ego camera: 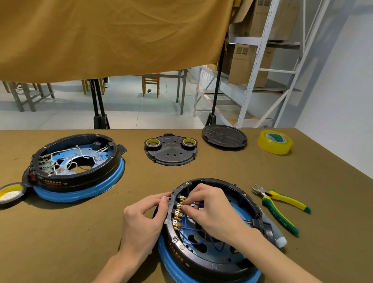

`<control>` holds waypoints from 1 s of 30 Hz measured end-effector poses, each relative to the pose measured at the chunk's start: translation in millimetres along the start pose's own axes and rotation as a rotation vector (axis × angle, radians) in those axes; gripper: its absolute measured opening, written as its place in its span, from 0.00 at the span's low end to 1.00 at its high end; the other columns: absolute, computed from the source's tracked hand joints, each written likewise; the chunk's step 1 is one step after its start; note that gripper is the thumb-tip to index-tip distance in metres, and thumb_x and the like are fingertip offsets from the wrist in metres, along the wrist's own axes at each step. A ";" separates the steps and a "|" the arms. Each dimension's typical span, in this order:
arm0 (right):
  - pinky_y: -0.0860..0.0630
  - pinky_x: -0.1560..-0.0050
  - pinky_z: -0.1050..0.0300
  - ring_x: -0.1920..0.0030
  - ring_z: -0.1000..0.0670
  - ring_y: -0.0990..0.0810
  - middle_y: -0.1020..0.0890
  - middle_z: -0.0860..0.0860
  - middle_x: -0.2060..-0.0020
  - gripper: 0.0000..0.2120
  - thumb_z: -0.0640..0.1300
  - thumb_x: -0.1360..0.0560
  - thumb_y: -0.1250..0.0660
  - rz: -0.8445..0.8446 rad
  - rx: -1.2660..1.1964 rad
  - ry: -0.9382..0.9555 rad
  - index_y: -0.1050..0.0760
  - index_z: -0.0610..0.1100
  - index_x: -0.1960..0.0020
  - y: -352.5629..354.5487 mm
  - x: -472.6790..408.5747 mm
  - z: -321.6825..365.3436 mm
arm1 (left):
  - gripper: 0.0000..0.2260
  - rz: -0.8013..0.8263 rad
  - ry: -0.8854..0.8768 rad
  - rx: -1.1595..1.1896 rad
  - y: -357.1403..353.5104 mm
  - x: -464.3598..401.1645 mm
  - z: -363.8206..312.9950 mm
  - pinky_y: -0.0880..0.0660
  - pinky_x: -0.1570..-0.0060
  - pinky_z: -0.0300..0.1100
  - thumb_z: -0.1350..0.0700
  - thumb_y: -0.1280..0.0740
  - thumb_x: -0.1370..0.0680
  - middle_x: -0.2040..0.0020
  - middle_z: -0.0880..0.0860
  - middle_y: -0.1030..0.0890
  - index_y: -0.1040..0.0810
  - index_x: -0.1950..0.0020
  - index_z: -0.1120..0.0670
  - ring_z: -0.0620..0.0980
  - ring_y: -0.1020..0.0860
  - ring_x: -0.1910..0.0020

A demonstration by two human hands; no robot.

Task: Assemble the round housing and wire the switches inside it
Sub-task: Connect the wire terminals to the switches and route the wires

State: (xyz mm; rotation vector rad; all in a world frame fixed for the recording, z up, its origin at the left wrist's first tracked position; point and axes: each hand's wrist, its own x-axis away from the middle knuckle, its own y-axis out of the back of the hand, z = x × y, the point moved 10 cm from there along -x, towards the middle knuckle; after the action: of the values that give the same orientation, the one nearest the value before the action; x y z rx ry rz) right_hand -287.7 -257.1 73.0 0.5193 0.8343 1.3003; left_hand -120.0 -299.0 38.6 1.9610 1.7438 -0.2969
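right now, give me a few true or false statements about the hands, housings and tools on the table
1. Both hands work at the near housing. True: the left hand grips the switch block at its rim and the right hand reaches inside.
2. The right hand holds the pliers. False: they lie on the table, right of the near housing.
3. The far housing has white wires inside. True.
4. The near housing's wires are red. False: its wires are blue.
5. The yellow tape roll sits at the far right of the table. True.
6. A cover plate closes the near housing. False: it is open; two plates lie farther back.
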 end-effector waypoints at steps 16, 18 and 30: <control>0.23 0.47 0.48 0.48 0.54 0.26 0.28 0.56 0.48 0.05 0.49 0.21 0.28 0.039 0.180 -0.051 0.14 0.49 0.51 -6.5 -7.1 9.4 | 0.10 -0.012 -0.096 -0.040 1.4 4.5 -14.3 0.18 0.46 0.39 0.57 0.35 0.19 0.44 0.48 0.14 0.15 0.43 0.54 0.37 0.17 0.45; 0.23 0.46 0.49 0.48 0.54 0.26 0.28 0.57 0.48 0.05 0.50 0.21 0.28 0.047 0.159 -0.057 0.14 0.49 0.51 -7.0 -5.9 8.6 | 0.10 -0.002 -0.095 -0.043 1.3 4.6 -12.8 0.17 0.47 0.41 0.58 0.34 0.19 0.44 0.49 0.14 0.15 0.43 0.55 0.37 0.17 0.44; 0.23 0.44 0.50 0.46 0.56 0.26 0.26 0.58 0.46 0.05 0.52 0.22 0.28 0.085 0.199 -0.017 0.15 0.51 0.52 0.7 -5.5 13.0 | 0.10 0.025 -0.101 -0.039 -3.7 5.0 -13.0 0.16 0.47 0.48 0.56 0.34 0.20 0.43 0.49 0.14 0.16 0.42 0.52 0.39 0.16 0.43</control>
State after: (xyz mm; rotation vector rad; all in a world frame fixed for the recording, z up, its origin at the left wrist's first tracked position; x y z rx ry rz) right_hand -278.3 -260.8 82.8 0.7295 0.9414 1.2954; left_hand -124.9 -288.0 46.5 1.9055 1.6478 -0.3446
